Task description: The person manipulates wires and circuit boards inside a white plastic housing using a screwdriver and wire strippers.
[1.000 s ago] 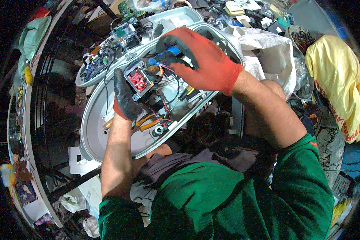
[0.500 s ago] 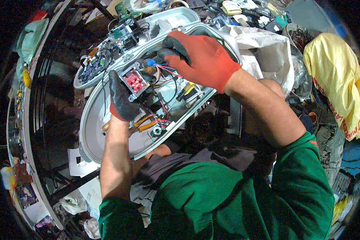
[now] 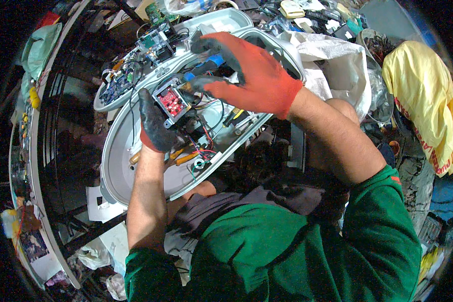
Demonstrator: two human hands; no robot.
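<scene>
My left hand [image 3: 156, 123], in a black-palmed red glove, grips a small metal box with a red circuit board [image 3: 172, 101] inside it. Wires run from the box's right side. Above and right of it, my gloved right hand [image 3: 254, 75] has thumb and fingers spread apart, with nothing plainly held. A blue item [image 3: 214, 62] shows in the gap between them; its kind is unclear. Both hands are over a long grey plastic housing [image 3: 117, 157] in my lap. Inside lie orange-handled tools [image 3: 187, 158] and a yellow-and-black-handled tool [image 3: 235, 116].
Behind the housing is a matching grey shell [image 3: 231, 21] holding circuit boards and cables. To the right stand a white woven sack [image 3: 332, 58] and a yellow sack [image 3: 418, 95]. Piled electronic scrap [image 3: 307, 20] fills the far side. A dark rack [image 3: 60, 131] runs along the left.
My right thumb and fingers have spread from near the wires, revealing more of the blue item. The colored wires have dropped lower. My left hand still holds the metal box, almost unmoved.
</scene>
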